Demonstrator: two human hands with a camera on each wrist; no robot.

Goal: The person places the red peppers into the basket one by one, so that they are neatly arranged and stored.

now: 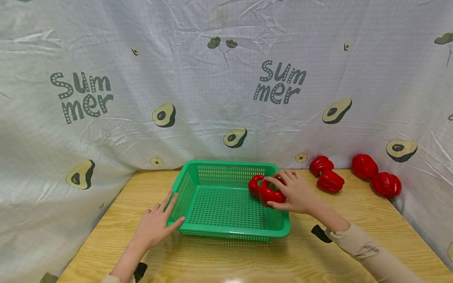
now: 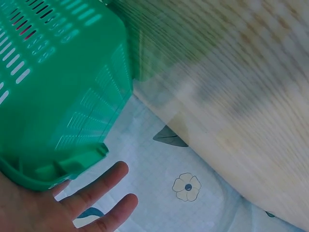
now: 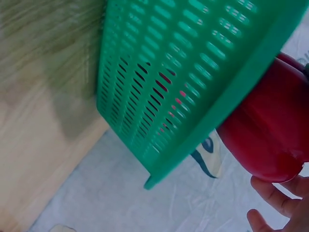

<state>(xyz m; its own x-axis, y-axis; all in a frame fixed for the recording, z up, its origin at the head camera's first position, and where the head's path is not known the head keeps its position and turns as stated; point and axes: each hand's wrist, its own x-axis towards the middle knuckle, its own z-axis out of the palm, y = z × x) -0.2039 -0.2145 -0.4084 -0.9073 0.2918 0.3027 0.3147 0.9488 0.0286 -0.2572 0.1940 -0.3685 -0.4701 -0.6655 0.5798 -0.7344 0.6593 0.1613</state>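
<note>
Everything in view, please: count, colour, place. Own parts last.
Basket: 1, green, on the table
Held pepper: 1, red, at the basket's right end
Basket pepper: 1, red, inside, right side
Table peppers: 4, red, right, toward the back
Table: 1, wood-toned, under the basket
Cloth: pale, printed, behind the table; pieces uncountable
Black pieces: 2, by the wrists
Sleeves: 2, beige, forearms
Left hand: 1, basket's left rim
Right hand: 1, gripping the held pepper
</note>
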